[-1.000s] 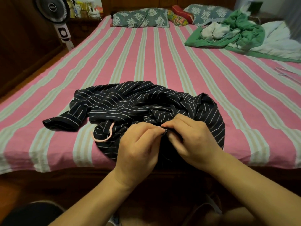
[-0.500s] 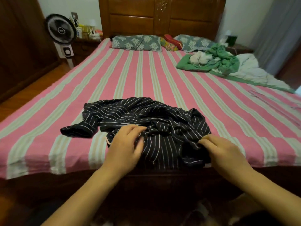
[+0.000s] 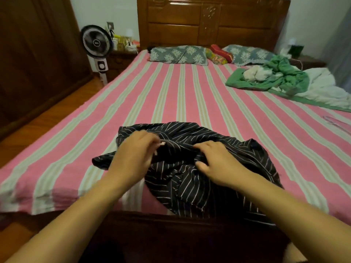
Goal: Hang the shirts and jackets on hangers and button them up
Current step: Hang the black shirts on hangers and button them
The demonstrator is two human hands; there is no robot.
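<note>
A wide bed [image 3: 171, 95] with pink and pale striped sheet, filling most of the view, carved wooden headboard [image 3: 212, 21] at the far end. Against the headboard, two blue-grey flowered pillows [image 3: 178, 55], one on each side of a small red cushion [image 3: 221, 52]. On the far right part of the sheet, a crumpled heap of green and white clothes [image 3: 281, 76]. Near the front edge of the bed, a black shirt with thin white stripes [image 3: 199, 179], bunched up and lying flat on the sheet, lower part hanging a little over the edge. Left of the bed, on the wooden floor, a standing fan [image 3: 96, 42] beside a cluttered bedside table. On the shirt, both hands: left hand [image 3: 135, 150] with fingers curled, pinching a fold of the striped cloth near something small and pink (too blurred to name); right hand [image 3: 214, 160] lying on the fabric, fingers bent and pressing into the folds, thumb spread aside, real grip not possible to tell. At the right border, a thin pale hanger [image 3: 336, 123] flat on the sheet, well apart from the shirt.
</note>
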